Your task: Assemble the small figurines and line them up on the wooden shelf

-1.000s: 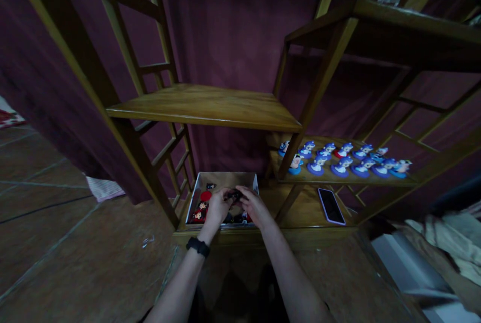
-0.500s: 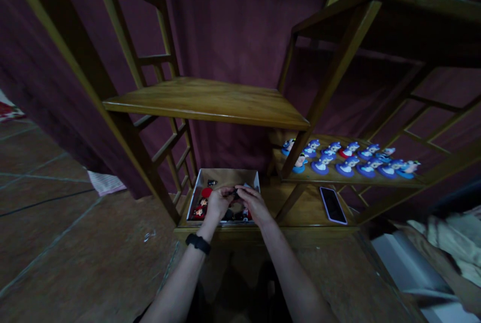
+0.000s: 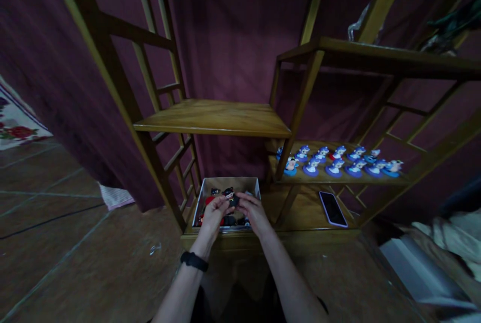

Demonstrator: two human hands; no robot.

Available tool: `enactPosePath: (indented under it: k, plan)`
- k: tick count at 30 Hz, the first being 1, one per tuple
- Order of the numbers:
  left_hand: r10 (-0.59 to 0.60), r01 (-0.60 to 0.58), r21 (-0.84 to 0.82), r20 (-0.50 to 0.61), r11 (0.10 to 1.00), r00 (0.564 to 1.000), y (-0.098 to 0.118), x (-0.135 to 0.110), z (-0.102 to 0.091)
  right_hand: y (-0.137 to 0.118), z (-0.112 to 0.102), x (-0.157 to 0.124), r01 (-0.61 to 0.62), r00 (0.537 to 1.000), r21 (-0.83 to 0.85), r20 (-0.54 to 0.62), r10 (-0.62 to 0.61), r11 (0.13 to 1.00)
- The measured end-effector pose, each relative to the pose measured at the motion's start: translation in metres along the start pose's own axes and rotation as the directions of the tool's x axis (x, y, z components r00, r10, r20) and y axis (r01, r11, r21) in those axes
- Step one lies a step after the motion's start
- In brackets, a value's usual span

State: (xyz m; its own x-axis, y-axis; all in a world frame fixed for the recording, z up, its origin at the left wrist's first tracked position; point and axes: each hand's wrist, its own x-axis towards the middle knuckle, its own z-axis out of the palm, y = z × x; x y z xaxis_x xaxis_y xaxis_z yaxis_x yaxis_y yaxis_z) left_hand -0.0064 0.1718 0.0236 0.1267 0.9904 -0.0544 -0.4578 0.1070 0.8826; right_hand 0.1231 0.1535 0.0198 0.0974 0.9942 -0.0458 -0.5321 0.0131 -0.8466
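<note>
A small black-haired figurine (image 3: 229, 194) on a dark base is held over the white box, between both hands. The fingers of my left hand (image 3: 215, 211) close on its left side. On the other side, my right hand (image 3: 252, 209) pinches the dark base. Under the hands, the shallow white box (image 3: 231, 181) rests on the low wooden shelf. Several red and black figurine pieces (image 3: 208, 200) lie in it, partly covered by my hands. A black band (image 3: 194, 261) circles my left wrist.
Rows of purple and blue figurines (image 3: 334, 165) stand on the right shelf. Below them lies a phone (image 3: 332, 208). A wooden shelf board (image 3: 216, 117) overhangs the box. White cartons (image 3: 424, 270) sit on the floor at right.
The figurine has been turned and lifted into clearer sight, its face and base now visible between my fingers. The head view has shifted, so the upper right shelf shows more fully.
</note>
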Motion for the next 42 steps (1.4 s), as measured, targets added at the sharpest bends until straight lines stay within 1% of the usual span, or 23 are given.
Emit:
enactPosePath:
  k: [4,7,10,13,16,20,23,25,28,32,37,39,42]
  plan:
    - [-0.060,0.060,-0.006,0.048,0.998,0.997,0.008,-0.023,-0.001,0.006,0.001,-0.020,0.030,0.999,0.018,0.011,-0.030,0.999]
    - [-0.093,0.092,0.021,0.066,0.996,0.994,0.011,-0.044,0.000,0.007,-0.005,-0.043,0.007,1.000,0.040,0.030,-0.008,0.999]
    - [-0.117,0.115,0.031,0.082,0.993,0.990,0.008,-0.065,0.002,0.004,-0.013,-0.070,0.001,1.000,0.067,-0.008,-0.001,0.998]
    - [-0.159,0.160,0.000,0.065,0.987,0.985,0.001,-0.083,0.004,0.001,-0.022,-0.094,0.004,0.999,0.099,-0.052,0.001,0.995]
    - [-0.212,0.213,-0.028,0.042,0.977,0.976,-0.007,-0.098,0.005,-0.001,-0.030,-0.113,-0.031,0.996,0.094,-0.078,0.039,0.995]
    - [-0.241,0.242,-0.020,0.034,0.970,0.970,-0.012,-0.118,0.008,0.000,-0.037,-0.132,-0.108,0.990,0.048,-0.086,0.112,0.993]
    - [-0.260,0.260,0.004,0.033,0.965,0.965,-0.013,-0.133,0.010,0.002,-0.039,-0.143,-0.167,0.983,-0.005,-0.081,0.166,0.986]
    - [-0.272,0.271,0.026,0.043,0.962,0.961,-0.013,-0.142,0.009,0.005,-0.037,-0.149,-0.170,0.982,-0.035,-0.094,0.167,0.985]
    - [-0.279,0.278,0.039,0.052,0.960,0.959,-0.014,-0.149,0.004,0.011,-0.032,-0.154,-0.145,0.984,-0.049,-0.110,0.139,0.988]
    - [-0.275,0.271,0.065,0.069,0.960,0.959,-0.015,-0.151,-0.005,0.014,-0.024,-0.155,-0.149,0.986,-0.048,-0.083,0.145,0.988]
    - [-0.199,0.195,0.077,0.048,0.978,0.979,-0.020,-0.151,-0.008,0.009,-0.016,-0.154,-0.189,0.978,-0.045,-0.097,0.184,0.981]
    - [-0.172,0.170,0.058,0.037,0.984,0.984,-0.022,-0.151,-0.007,0.007,-0.014,-0.155,-0.193,0.979,-0.036,-0.076,0.189,0.981]
    - [-0.158,0.157,0.041,0.032,0.987,0.987,-0.025,-0.149,-0.005,0.007,-0.011,-0.157,-0.185,0.983,-0.026,-0.016,0.185,0.982]
